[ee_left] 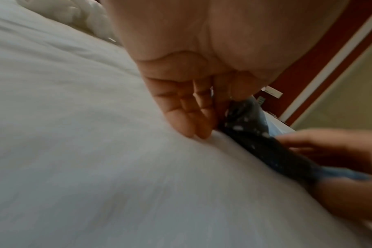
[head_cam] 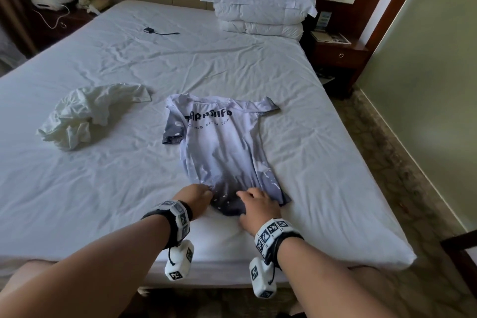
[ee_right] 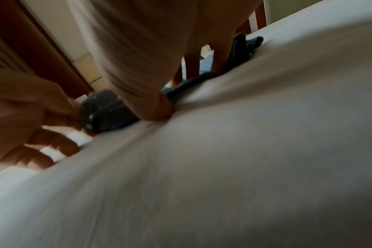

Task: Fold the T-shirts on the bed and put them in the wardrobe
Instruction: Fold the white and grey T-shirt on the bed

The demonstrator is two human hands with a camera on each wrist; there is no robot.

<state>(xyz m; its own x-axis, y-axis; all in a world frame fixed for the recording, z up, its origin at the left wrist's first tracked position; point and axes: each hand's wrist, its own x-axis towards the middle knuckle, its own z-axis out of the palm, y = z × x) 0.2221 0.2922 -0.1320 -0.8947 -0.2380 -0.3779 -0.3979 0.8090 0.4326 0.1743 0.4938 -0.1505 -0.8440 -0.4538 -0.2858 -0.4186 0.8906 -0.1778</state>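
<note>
A lavender-grey T-shirt [head_cam: 222,144] with black lettering lies flat on the bed [head_cam: 90,188], its dark hem toward me. My left hand [head_cam: 198,195] is at the hem's left corner. In the wrist views its thumb and forefinger pinch a raised bump of dark cloth [ee_right: 104,110], and its other fingers [ee_left: 191,127] touch the sheet. My right hand [head_cam: 255,205] lies with fingers spread on the right half of the hem [ee_left: 255,139]. Its thumb [ee_right: 159,112] presses into the sheet at the hem's edge. A crumpled white T-shirt [head_cam: 85,113] sits to the left.
Stacked pillows [head_cam: 263,2] stand at the headboard. A small black adapter with a cable [head_cam: 149,30] lies on the far sheet. Wooden nightstands flank the bed, one on the right [head_cam: 338,51], one on the left with a phone [head_cam: 93,0]. The mattress edge is below my wrists.
</note>
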